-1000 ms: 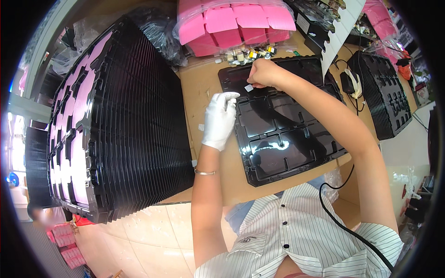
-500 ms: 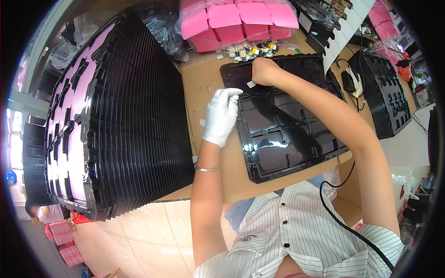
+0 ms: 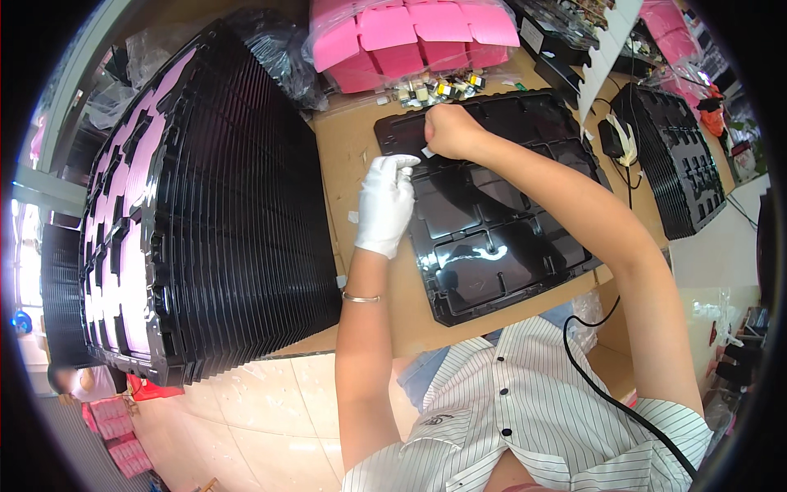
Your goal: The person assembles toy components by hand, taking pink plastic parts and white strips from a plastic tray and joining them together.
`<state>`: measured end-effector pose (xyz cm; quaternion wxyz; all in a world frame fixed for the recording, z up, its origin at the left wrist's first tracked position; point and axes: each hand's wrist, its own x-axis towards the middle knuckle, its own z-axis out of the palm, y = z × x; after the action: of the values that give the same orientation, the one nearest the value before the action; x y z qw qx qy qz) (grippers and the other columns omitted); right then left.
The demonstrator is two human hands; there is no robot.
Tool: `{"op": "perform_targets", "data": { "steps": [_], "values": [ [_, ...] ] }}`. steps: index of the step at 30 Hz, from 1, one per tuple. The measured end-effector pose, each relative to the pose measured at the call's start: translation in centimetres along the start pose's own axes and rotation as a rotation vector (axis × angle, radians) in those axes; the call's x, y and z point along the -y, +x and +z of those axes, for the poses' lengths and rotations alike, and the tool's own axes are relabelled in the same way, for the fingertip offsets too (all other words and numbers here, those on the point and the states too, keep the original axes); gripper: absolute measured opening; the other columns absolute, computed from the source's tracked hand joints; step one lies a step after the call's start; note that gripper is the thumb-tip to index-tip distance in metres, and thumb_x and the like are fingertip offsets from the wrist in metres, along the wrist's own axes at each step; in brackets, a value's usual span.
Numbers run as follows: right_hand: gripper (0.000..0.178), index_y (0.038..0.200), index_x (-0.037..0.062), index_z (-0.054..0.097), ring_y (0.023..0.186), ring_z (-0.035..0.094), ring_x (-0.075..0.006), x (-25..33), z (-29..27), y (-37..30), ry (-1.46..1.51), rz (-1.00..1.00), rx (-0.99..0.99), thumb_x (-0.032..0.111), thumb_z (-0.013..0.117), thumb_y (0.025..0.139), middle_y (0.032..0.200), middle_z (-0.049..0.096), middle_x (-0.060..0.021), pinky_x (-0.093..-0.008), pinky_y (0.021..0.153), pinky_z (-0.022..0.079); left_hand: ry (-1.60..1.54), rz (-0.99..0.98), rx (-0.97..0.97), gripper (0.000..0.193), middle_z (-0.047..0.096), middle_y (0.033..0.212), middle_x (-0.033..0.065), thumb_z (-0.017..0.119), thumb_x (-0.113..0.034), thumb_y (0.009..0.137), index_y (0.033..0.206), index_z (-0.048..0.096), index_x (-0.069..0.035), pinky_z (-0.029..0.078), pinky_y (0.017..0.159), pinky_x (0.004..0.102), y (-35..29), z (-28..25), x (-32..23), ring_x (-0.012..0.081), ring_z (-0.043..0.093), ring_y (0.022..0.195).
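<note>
A black moulded plastic tray (image 3: 484, 266) with several shallow compartments lies on the brown work surface in front of me. My right hand (image 3: 455, 133), bare, is closed in a fist over the tray's far left part. A small white piece (image 3: 427, 152) sticks out below its fingers. In a white glove, my left hand (image 3: 385, 205) is beside the tray's left edge, with its fingers curled and the fingertips close to that white piece. Whatever the gloved fingers may pinch is too small to make out.
A tall stack of black trays with pink sheets (image 3: 238, 205) rises at left. Wrapped pink foam blocks (image 3: 418, 37) and several small yellow-and-black parts (image 3: 447, 88) lie at the back. Another tray stack (image 3: 676, 160), a black cable (image 3: 586, 373) and a toothed white strip (image 3: 602, 61) are at right.
My right hand has moved left with the white piece, nearer to the gloved left hand. The tray has shifted slightly left. The view has also moved a little.
</note>
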<state>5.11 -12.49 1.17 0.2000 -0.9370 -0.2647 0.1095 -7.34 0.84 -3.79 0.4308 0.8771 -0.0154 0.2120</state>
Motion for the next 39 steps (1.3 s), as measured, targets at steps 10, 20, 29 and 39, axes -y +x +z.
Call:
{"op": "perform_targets", "data": {
  "steps": [10, 20, 29, 39],
  "values": [
    [0.015, 0.074, 0.0003, 0.063, 0.066, 0.064, -0.0154, 3.1, -2.0, 1.1, 0.773, 0.006, 0.058, 0.002, 0.077, 0.069, 0.07, 0.065, -0.0076, -0.0268, 0.062, 0.051, 0.119, 0.056, -0.073, 0.017, 0.06, 0.099, 0.0141, 0.06, -0.002, 0.088, 0.103, 0.066, -0.007, 0.051, 0.075, 0.0377, -0.2, 0.2, 0.2, 0.0288, 0.063, 0.084],
    [0.008, 0.079, 0.0008, 0.068, 0.061, 0.062, -0.0129, -13.0, -12.7, -18.9, 0.772, -0.117, 0.371, 0.006, 0.074, 0.076, 0.071, 0.064, -0.0052, -0.0274, 0.055, 0.05, 0.054, -0.044, -0.05, 0.015, 0.06, 0.099, 0.0146, 0.06, -0.003, 0.089, 0.103, 0.066, -0.006, 0.051, 0.077, 0.0362, -0.6, 0.0, -0.4, 0.0276, 0.064, 0.085],
    [0.02, 0.094, -0.0022, 0.068, 0.089, 0.068, -0.0289, -35.1, -0.9, -49.2, 0.008, 0.925, 0.329, 0.011, 0.071, 0.078, 0.091, 0.069, -0.0193, -0.0411, 0.076, 0.055, 0.113, -0.006, -0.052, 0.018, 0.062, 0.101, 0.0145, 0.06, -0.003, 0.086, 0.102, 0.067, -0.007, 0.05, 0.083, 0.0394, 0.1, -0.5, -1.6, 0.0304, 0.063, 0.092],
    [0.013, 0.087, 0.0028, 0.064, 0.089, 0.062, -0.0298, -14.6, -12.7, -20.2, -0.18, -0.257, -1.011, 0.01, 0.073, 0.082, 0.093, 0.062, -0.0112, -0.0378, 0.078, 0.051, 0.385, 0.268, -0.189, 0.018, 0.065, 0.095, 0.0089, 0.065, -0.005, 0.08, 0.096, 0.067, -0.013, 0.049, 0.078, 0.0418, 2.6, 1.1, -5.8, 0.0297, 0.06, 0.089]
  ]
}}
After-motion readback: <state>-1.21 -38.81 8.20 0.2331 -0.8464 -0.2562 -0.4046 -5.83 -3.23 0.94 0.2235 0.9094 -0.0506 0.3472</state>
